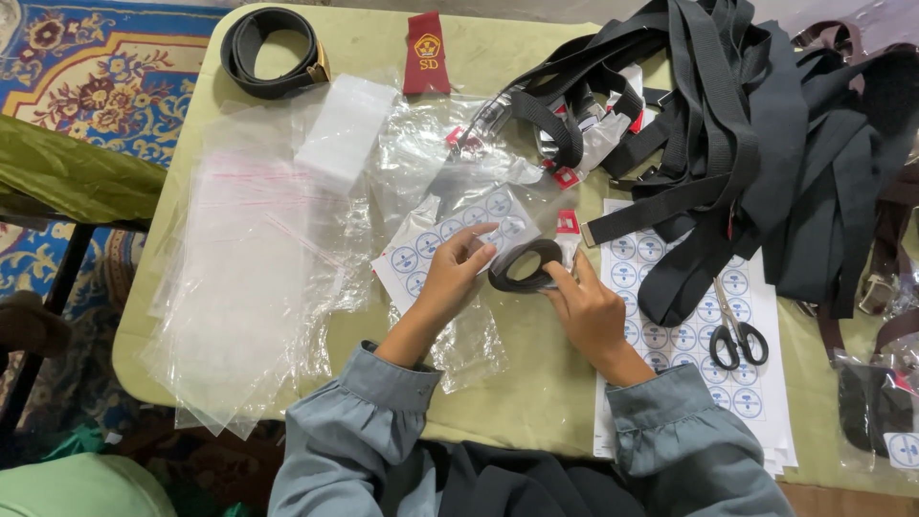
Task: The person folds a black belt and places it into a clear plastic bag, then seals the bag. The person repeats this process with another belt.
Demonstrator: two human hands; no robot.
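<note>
A rolled black belt (525,266) lies between my two hands at the middle of the pale green table (517,383). My left hand (458,269) touches its left side with fingers spread over a clear plastic bag (459,215) holding round blue-and-white stickers. Gripping the coil's right side is my right hand (587,304), thumb against it. Both sleeves are grey-blue.
A heap of loose black belts (728,134) fills the back right. Black-handled scissors (735,330) lie on sticker sheets (756,402) at right. A stack of clear bags (249,258) covers the left. Another coiled belt (273,53) and a maroon tag (426,53) sit at the back.
</note>
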